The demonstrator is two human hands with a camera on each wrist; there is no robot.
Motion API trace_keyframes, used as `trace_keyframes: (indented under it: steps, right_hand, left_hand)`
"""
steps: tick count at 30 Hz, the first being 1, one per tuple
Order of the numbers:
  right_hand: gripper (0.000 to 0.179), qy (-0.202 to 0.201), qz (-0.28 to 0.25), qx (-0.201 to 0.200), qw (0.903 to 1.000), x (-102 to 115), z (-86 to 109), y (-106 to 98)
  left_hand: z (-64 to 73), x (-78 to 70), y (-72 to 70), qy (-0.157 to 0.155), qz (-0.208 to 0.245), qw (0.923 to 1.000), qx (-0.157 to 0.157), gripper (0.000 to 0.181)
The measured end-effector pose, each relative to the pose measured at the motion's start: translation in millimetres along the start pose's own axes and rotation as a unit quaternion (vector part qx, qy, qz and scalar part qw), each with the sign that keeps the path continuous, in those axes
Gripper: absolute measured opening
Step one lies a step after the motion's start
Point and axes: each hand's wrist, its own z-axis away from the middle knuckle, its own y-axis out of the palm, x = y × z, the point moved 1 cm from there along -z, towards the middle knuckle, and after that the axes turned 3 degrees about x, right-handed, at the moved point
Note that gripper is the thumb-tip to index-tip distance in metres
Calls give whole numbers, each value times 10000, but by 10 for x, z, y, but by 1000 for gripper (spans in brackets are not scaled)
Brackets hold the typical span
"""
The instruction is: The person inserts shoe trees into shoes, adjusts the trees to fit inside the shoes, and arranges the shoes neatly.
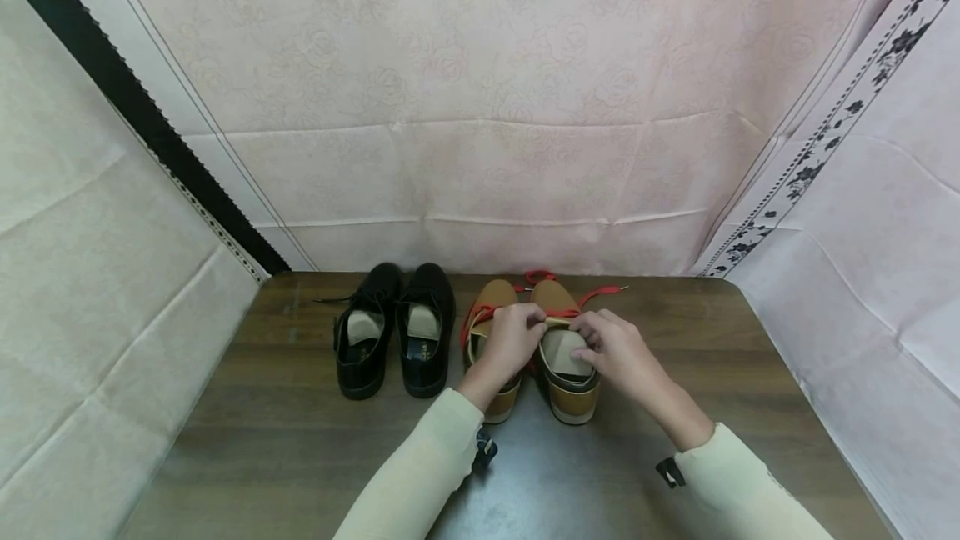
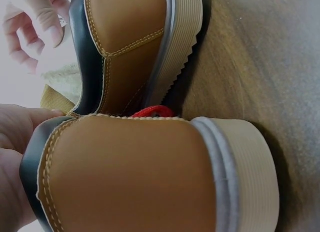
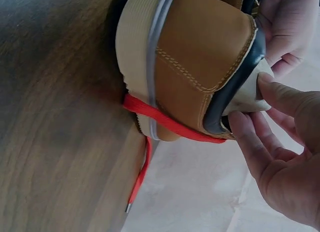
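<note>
A pair of brown shoes [image 1: 573, 401] with dark collars and red laces [image 1: 600, 293] stands side by side, toes toward the back. My left hand [image 1: 510, 338] reaches over the left shoe [image 2: 135, 172] and pinches the left edge of the right shoe's pale-lined tongue [image 1: 564, 352]. On its other side, my right hand [image 1: 617, 350] holds the same tongue [image 3: 252, 91], with the thumb on the pale lining and the fingers curled at the collar. The left brown shoe is partly hidden under my left hand and wrist.
Black laced shoes [image 1: 428, 357] stand to the left of the brown pair on the wooden table [image 1: 300, 457]. Pale patterned cloth [image 1: 480, 90] rises behind the table and on both sides. One red lace hangs loose beside the right shoe.
</note>
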Motion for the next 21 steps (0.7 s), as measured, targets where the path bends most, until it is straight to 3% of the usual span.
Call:
trace_keyframes:
  steps: [12,21]
  right_hand:
    - [33,102,60,-198,9997,-28,3,58]
    - [33,-142,195,-414,9989,-72,24,87]
  left_hand:
    - [-9,7,-5,22,29,10000,-2,5]
    - [-2,20,8,37,87,10000,-31,4]
